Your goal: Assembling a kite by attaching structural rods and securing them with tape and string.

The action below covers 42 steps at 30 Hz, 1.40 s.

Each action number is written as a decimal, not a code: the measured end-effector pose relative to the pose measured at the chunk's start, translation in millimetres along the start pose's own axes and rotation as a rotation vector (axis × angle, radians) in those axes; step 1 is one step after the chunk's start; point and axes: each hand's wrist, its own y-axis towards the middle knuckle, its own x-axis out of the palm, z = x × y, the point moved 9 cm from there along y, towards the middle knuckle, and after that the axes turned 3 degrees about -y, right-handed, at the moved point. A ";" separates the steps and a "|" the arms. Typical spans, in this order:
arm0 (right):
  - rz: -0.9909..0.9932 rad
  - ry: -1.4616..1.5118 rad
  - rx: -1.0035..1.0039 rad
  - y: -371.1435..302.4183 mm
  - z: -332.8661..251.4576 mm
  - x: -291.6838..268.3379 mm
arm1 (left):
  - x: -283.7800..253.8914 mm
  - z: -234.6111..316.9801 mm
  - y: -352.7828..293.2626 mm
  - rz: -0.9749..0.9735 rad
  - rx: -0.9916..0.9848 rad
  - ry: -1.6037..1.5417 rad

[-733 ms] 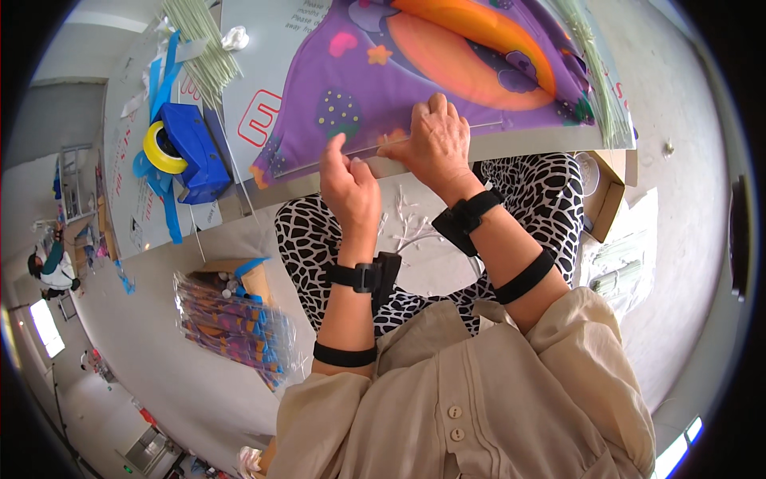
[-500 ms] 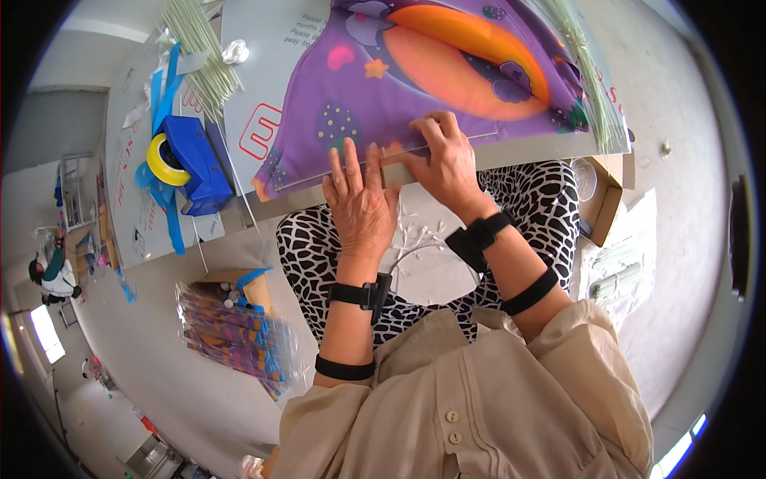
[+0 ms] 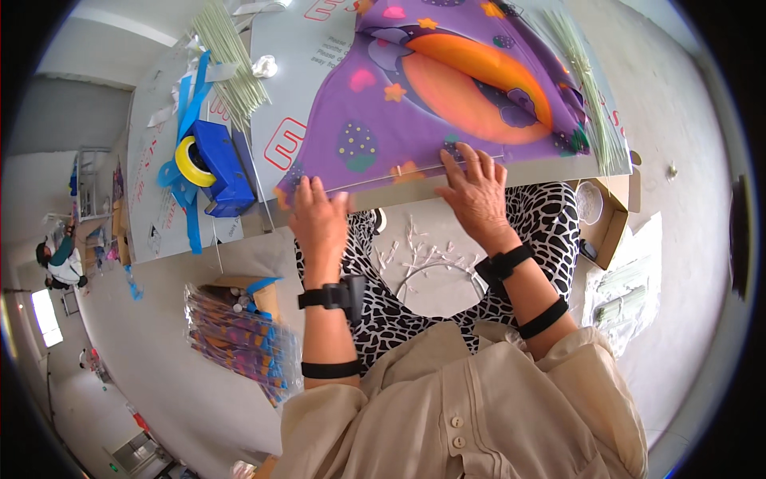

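Observation:
A purple kite sail (image 3: 447,88) with an orange shape and small stars lies spread on the grey table (image 3: 319,48). My left hand (image 3: 317,219) lies flat on its near left corner, fingers spread. My right hand (image 3: 477,191) presses with spread fingers on the near edge of the kite, where a thin pale rod (image 3: 415,169) runs along the hem between the two hands. Both wrists wear black straps.
A blue tape dispenser (image 3: 217,168) with a yellow roll (image 3: 191,160) stands at the table's left. Bundles of thin pale rods (image 3: 231,56) lie at the back left and along the right (image 3: 586,80). A pack of folded kites (image 3: 239,343) and a cardboard box (image 3: 610,215) sit on the floor. A bowl of white plastic parts (image 3: 431,275) rests on my lap.
Both hands have moved apart along the kite's near edge: the left slid to the left corner and flattened, the right went rightward. My view has shifted so the table sits lower.

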 end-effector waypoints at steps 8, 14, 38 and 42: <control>0.013 0.161 0.058 -1.6 15.1 -4.8 | -5.4 -66.4 53.6 -0.066 -0.260 -0.323; 0.046 0.192 0.033 2.9 22.2 -12.1 | -8.5 -84.4 72.2 -0.124 -0.227 -0.487; 0.114 0.035 0.637 157.6 263.9 -26.8 | 22.3 32.6 -12.5 -0.057 -0.124 -1.018; 0.261 0.006 0.750 134.0 287.2 -52.0 | 22.4 31.6 -7.6 -0.120 -0.132 -1.055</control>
